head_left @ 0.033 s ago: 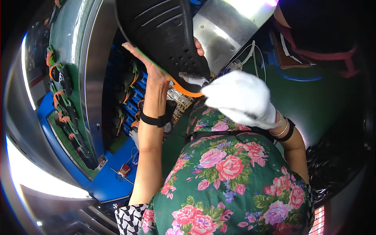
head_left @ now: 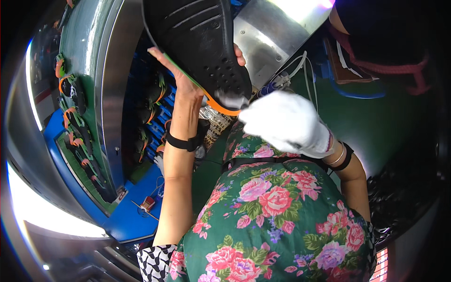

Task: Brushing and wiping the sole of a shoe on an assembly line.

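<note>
My left hand (head_left: 184,87) grips a large black shoe sole (head_left: 199,49) from beneath, the thumb along its left edge and fingertips curling over the right. Slits cross the sole's upper part, and small holes dot the area nearer me. An orange and green strip (head_left: 217,104) borders its near rounded end. My right hand (head_left: 284,123), in a white glove, is closed at that end, fingertips at the rim. A pale, blurred streak (head_left: 230,99) lies on the sole beside the glove; whether it is a wet coating or a tool's tip I cannot tell. The glove hides what the fingers hold.
On the left, a green curved conveyor belt (head_left: 89,61) carries several black, orange and green shoe pieces (head_left: 73,91). Below it is a blue ledge (head_left: 136,221) with a small red object (head_left: 148,203). A metal panel (head_left: 263,40) and white cables (head_left: 305,66) stand ahead to the right.
My gloved right hand has moved slightly left and toward me, blurred by motion. The sole has shifted a little to the right in my left hand's unchanged grip.
</note>
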